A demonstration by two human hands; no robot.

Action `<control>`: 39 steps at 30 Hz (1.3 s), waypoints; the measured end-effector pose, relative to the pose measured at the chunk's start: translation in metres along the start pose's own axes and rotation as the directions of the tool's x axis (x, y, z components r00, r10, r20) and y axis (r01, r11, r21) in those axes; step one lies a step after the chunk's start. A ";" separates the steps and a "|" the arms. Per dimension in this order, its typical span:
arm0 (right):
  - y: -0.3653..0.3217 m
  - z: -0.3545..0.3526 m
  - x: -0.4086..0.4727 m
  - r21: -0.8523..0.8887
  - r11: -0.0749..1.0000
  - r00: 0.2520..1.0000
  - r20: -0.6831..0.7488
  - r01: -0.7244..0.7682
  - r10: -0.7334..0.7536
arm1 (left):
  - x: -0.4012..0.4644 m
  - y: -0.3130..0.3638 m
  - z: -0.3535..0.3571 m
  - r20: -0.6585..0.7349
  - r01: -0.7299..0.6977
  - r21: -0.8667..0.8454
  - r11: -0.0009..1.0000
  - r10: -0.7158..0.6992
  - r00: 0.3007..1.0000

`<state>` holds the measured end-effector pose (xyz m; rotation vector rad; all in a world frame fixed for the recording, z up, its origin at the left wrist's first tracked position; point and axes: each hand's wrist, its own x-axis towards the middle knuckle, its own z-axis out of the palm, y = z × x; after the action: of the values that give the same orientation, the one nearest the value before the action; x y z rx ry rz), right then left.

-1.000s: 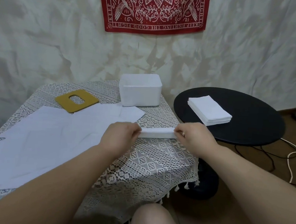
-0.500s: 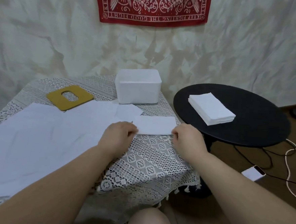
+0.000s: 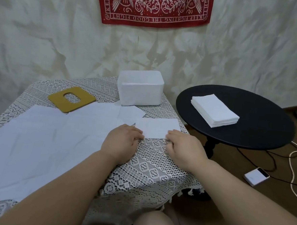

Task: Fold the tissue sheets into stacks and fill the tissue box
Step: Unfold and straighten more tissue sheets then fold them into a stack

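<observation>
From the head view, a folded tissue sheet (image 3: pixel 158 130) lies flat on the lace-covered worktop (image 3: pixel 151 161), near its right edge. The left hand (image 3: pixel 122 142) sits at the sheet's near-left corner, its fingers curled with the tips touching the paper's edge; the right hand (image 3: pixel 184 148) sits at the near-right corner in the same way. Each grip is nearly closed, fingers bent down onto the sheet's near edge, but whether the paper is pinched or only pressed against the cloth cannot be told. Most of the sheet extends away from both hands, toward the wall.

To the left of the hands, large unfolded tissue sheets (image 3: pixel 42 140) spread over the worktop. Behind them lies a flat yellow lid (image 3: pixel 85 99) with an oval slot, and to its right stands the white tissue box (image 3: pixel 140 91), well beyond the folded sheet. On the round black side table (image 3: pixel 266 124) to the right rests a stack of folded tissues (image 3: pixel 214 110). On the floor lie a small white device (image 3: pixel 256 176) and cables (image 3: pixel 293 168).
</observation>
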<state>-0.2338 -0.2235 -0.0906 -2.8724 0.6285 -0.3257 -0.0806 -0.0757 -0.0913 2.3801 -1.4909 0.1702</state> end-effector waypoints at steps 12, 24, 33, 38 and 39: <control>-0.042 -0.012 0.029 0.069 0.997 0.996 -0.075 0.047 -0.042 | -0.022 -0.036 -0.034 -0.118 0.262 0.046 0.964 -0.256 0.960; -0.071 0.018 0.120 -0.025 0.998 0.987 0.152 -0.053 0.056 | -0.035 -0.090 -0.032 -0.057 0.419 0.206 0.884 -0.416 0.907; -0.077 0.021 0.126 -0.031 1.000 0.992 0.126 0.001 0.003 | -0.037 -0.088 -0.033 -0.087 0.393 0.189 0.900 -0.383 0.920; -0.070 0.017 0.123 -0.052 0.996 0.974 0.209 -0.076 0.085 | -0.039 -0.086 -0.034 -0.095 0.382 0.172 0.908 -0.371 0.924; -0.071 0.018 0.122 -0.035 0.998 0.975 0.212 -0.058 0.064 | -0.039 -0.086 -0.034 -0.095 0.381 0.168 0.909 -0.370 0.924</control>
<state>-0.0933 -0.2106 -0.0705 -2.8546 0.6837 0.0007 -0.0186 0.0034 -0.0877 2.7295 -0.9977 0.2949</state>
